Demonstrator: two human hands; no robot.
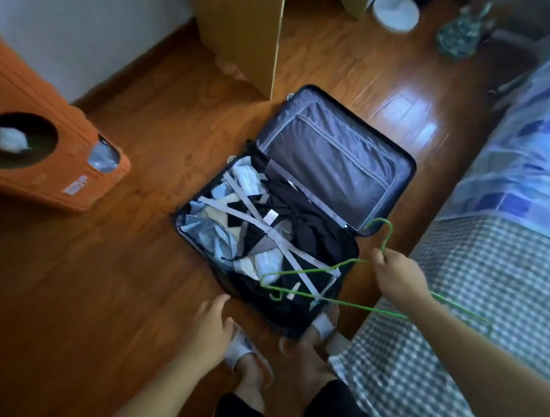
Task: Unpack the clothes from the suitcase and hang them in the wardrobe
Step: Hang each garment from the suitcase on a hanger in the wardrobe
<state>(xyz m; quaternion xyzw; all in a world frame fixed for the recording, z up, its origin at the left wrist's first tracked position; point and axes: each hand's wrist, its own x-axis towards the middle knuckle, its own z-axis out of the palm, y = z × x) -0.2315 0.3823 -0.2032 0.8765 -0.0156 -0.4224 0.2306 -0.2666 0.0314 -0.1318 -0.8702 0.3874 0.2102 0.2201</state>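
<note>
Right hand [397,278], lower right: thin green wire hangers [307,279] grasped at neck | left hand [210,328] released, nearer strapped clothes [253,238] in open dark suitcase [393,156], up-frame

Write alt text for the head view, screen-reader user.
A person stands over an open suitcase on a wooden floor, its clothes held under crossed straps. Their right hand holds green wire hangers; the left hand is empty, beside the case.
</note>
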